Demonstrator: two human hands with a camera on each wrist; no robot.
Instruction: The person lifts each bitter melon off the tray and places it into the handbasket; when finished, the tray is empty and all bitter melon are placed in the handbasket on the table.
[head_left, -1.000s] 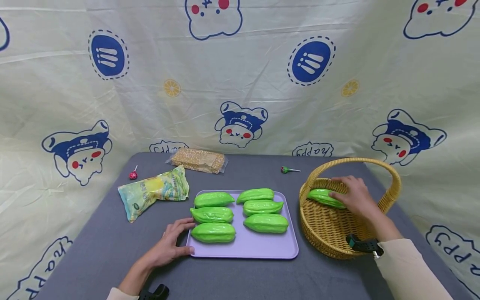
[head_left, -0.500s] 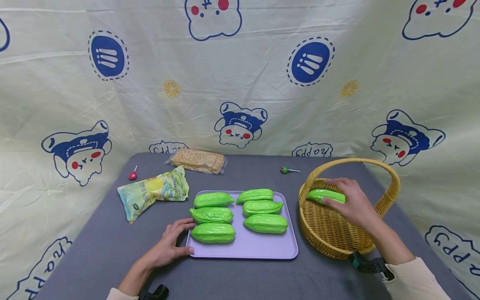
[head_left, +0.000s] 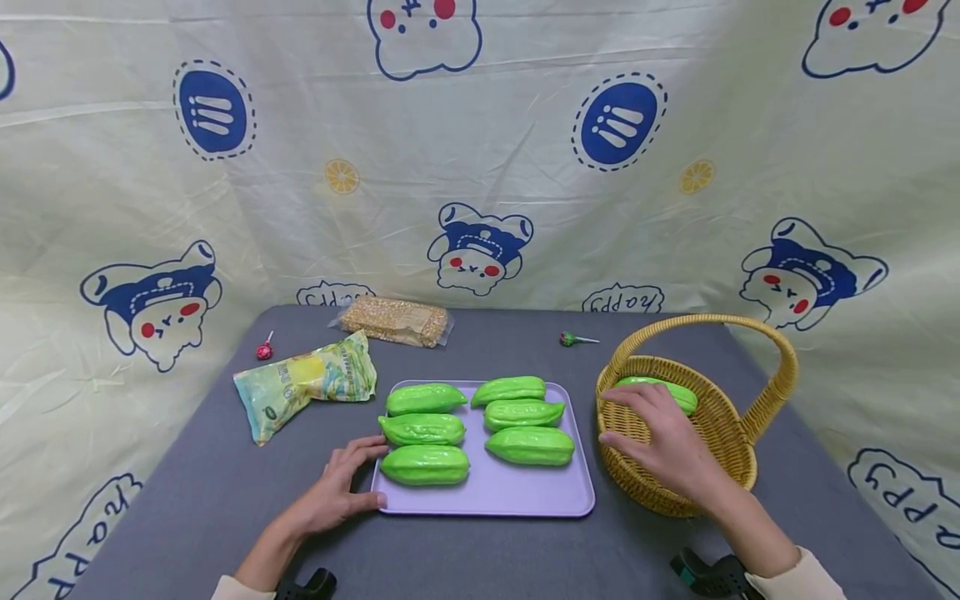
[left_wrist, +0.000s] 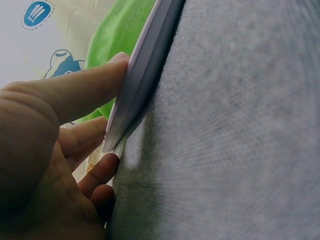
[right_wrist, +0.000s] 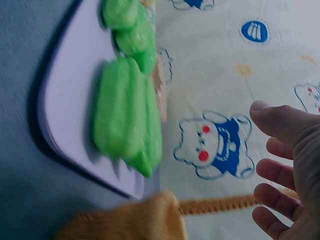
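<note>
In the head view, my left hand (head_left: 337, 492) rests against the left edge of a lilac tray (head_left: 525, 496). The left wrist view shows its thumb (left_wrist: 95, 85) straight against the tray's rim, its other fingers loosely bent beside it. Two groups of green ridged gourds, like bitter melons (head_left: 425, 464), lie on the tray. My right hand (head_left: 667, 446) hovers over the left part of a wicker basket (head_left: 720, 400), fingers spread and holding nothing. Behind it, one green gourd (head_left: 682, 397) lies in the basket, partly hidden by the hand.
A colourful packet (head_left: 307, 379) lies left of the tray, and a clear bag of grains (head_left: 393, 321) lies behind. A red lollipop (head_left: 264, 350) is at far left, a green one (head_left: 573, 339) behind the tray. The basket's tall handle (head_left: 783, 375) arches above it.
My right hand has let go of the gourd in the basket and moved left and toward me, fingers spread. The left hand stays at the tray's edge.
</note>
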